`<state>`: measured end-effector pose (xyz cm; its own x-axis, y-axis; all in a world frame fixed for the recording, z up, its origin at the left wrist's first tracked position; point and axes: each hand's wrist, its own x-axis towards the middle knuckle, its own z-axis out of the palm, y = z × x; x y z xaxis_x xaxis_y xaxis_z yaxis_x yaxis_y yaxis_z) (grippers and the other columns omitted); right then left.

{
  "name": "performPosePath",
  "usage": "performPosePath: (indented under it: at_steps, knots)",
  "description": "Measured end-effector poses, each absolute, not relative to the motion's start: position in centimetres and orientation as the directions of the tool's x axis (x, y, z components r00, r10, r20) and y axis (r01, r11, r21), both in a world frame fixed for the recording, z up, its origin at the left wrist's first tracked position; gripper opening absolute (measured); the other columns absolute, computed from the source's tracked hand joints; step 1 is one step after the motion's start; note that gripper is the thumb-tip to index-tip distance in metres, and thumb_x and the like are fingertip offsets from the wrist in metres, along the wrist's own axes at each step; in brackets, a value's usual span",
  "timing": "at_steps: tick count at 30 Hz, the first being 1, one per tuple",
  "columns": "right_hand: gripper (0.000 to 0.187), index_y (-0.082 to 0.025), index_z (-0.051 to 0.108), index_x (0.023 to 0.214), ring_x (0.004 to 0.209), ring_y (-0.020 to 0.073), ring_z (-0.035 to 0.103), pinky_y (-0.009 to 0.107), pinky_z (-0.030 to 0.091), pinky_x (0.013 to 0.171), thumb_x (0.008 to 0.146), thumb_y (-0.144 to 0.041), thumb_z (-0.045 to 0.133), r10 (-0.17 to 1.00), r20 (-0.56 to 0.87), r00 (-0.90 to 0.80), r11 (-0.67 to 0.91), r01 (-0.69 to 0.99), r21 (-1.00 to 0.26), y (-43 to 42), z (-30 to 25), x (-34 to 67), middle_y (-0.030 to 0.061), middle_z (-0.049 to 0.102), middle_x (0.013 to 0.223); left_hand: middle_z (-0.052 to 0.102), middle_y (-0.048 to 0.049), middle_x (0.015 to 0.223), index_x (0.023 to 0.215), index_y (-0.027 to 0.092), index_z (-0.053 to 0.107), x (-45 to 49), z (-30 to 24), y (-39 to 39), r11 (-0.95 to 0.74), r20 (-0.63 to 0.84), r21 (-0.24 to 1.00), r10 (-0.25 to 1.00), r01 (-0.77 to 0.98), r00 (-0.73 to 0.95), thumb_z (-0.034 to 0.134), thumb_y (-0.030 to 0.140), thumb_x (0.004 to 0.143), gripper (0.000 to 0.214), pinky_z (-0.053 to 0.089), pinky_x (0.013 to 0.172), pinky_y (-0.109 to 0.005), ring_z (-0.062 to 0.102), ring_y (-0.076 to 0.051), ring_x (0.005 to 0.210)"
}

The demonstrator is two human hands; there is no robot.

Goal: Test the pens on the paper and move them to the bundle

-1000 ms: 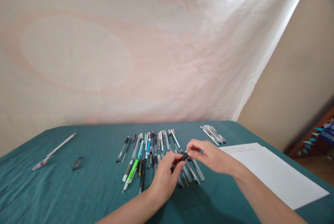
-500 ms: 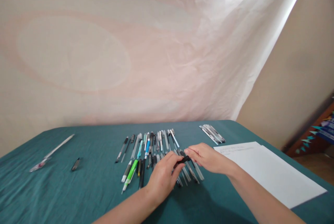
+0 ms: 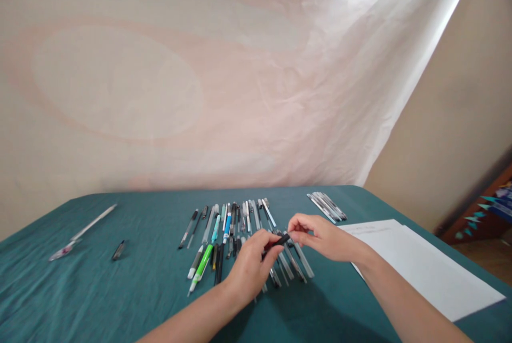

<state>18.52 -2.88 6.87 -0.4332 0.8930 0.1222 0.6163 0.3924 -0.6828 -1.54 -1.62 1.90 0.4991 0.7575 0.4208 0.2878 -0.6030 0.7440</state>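
Observation:
My left hand (image 3: 251, 262) is closed around a black pen barrel (image 3: 283, 239), whose end sticks out past the thumb and forefinger towards the right. Close to that end, the thumb and forefinger of my right hand (image 3: 322, 236) are pinched together. Whatever they hold is too small to make out. Both hands hover above rows of pens. A green pen (image 3: 201, 268), a blue and white pen (image 3: 227, 224) and a light turquoise pen (image 3: 216, 229) lie left of my left hand. Several clear pens (image 3: 303, 260) lie beneath and beyond my fingers, partly hidden.
White paper sheets (image 3: 432, 273) with faint writing lie at the right. Behind them is a bundle of pens (image 3: 328, 207). At the left, a dark pen cap or short piece (image 3: 118, 250) and a long clear wrapper (image 3: 86, 233) rest on the green cloth (image 3: 148, 289).
My right hand has shifted slightly right, and its fingertips have drawn off the pen's end. More of the black barrel's tip shows. My left hand keeps its grip.

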Motion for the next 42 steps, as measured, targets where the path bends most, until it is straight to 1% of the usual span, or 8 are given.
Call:
performPosePath:
  at_steps: [5,10,18,25,28,32,37,42]
  knots:
    - [0.015,-0.019,0.053,0.083,0.066,0.0113,0.047,0.021,0.035,0.057,0.087,-0.029,0.042,0.874,0.172,-0.455,0.466,0.679,-0.568,-2.8,6.9,18.3,-0.0012,0.057,0.075,0.057,-0.0038,0.080,0.089,0.019,0.062,-1.6,1.9,-1.5,-0.578,0.384,0.758,0.771,0.303,0.508,0.044,0.030,0.086,0.022,0.038,0.064,-0.024,0.052,-0.016,0.074]
    - [0.016,-0.019,0.053,0.083,0.069,0.0122,0.048,0.022,0.036,0.062,0.088,-0.028,0.041,0.855,0.210,-0.473,0.510,0.699,-0.501,-2.5,6.7,18.4,-0.0003,0.056,0.076,0.058,-0.0023,0.077,0.088,0.018,0.062,-1.6,2.1,-1.3,-0.556,0.368,0.778,0.780,0.292,0.506,0.045,0.030,0.085,0.020,0.038,0.063,-0.023,0.052,-0.015,0.071]
    - [0.033,-0.017,0.051,0.072,0.064,0.0115,0.049,0.022,0.036,0.061,0.092,-0.035,0.031,0.850,0.162,-0.501,0.503,0.681,-0.532,-2.5,6.5,18.4,-0.0004,0.055,0.068,0.057,-0.0022,0.079,0.088,0.018,0.061,-1.5,2.2,-1.5,-0.565,0.364,0.772,0.770,0.293,0.524,0.044,0.031,0.086,0.022,0.037,0.066,-0.023,0.051,-0.014,0.073]
    - [0.027,-0.017,0.051,0.072,0.064,0.0112,0.048,0.022,0.035,0.060,0.091,-0.031,0.037,0.853,0.177,-0.491,0.506,0.693,-0.514,-2.5,6.6,18.4,-0.0012,0.054,0.069,0.057,-0.0023,0.079,0.087,0.017,0.062,-1.4,2.2,-1.4,-0.522,0.324,0.808,0.781,0.273,0.534,0.045,0.031,0.085,0.021,0.036,0.065,-0.023,0.050,-0.014,0.074]
    - [0.025,-0.017,0.051,0.073,0.064,0.0111,0.047,0.021,0.035,0.060,0.090,-0.030,0.038,0.854,0.176,-0.489,0.503,0.695,-0.514,-2.5,6.8,18.3,-0.0015,0.053,0.069,0.057,-0.0017,0.075,0.088,0.015,0.061,-1.5,2.1,-1.0,-0.391,0.215,0.897,0.792,0.205,0.571,0.048,0.033,0.083,0.023,0.036,0.060,-0.022,0.050,-0.013,0.069]
    - [0.021,-0.017,0.053,0.075,0.065,0.0110,0.048,0.022,0.036,0.062,0.089,-0.028,0.041,0.849,0.175,-0.499,0.512,0.691,-0.511,-2.7,7.0,18.4,-0.0016,0.054,0.070,0.055,0.0003,0.067,0.085,0.013,0.057,-1.5,2.1,-0.5,-0.106,0.005,0.988,0.754,0.115,0.657,0.050,0.041,0.081,0.029,0.030,0.045,-0.020,0.039,-0.007,0.049]
    - [0.013,-0.017,0.056,0.085,0.075,0.0126,0.053,0.023,0.039,0.070,0.086,-0.026,0.047,0.827,0.186,-0.531,0.533,0.632,-0.563,-2.7,7.0,18.7,0.0007,0.059,0.082,0.048,0.0033,0.058,0.072,0.012,0.056,-1.8,2.4,-0.3,0.132,-0.114,0.991,0.678,0.033,0.727,0.056,0.047,0.075,0.036,0.024,0.040,-0.018,0.032,-0.004,0.044]
    - [0.010,-0.017,0.058,0.088,0.079,0.0135,0.056,0.024,0.042,0.074,0.083,-0.023,0.051,0.819,0.174,-0.547,0.519,0.577,-0.631,-2.7,7.0,18.8,0.0021,0.061,0.086,0.053,0.0001,0.065,0.077,0.011,0.061,-2.2,2.7,-0.2,0.278,-0.188,0.961,0.612,0.013,0.768,0.061,0.050,0.070,0.040,0.023,0.040,-0.016,0.035,-0.004,0.049]
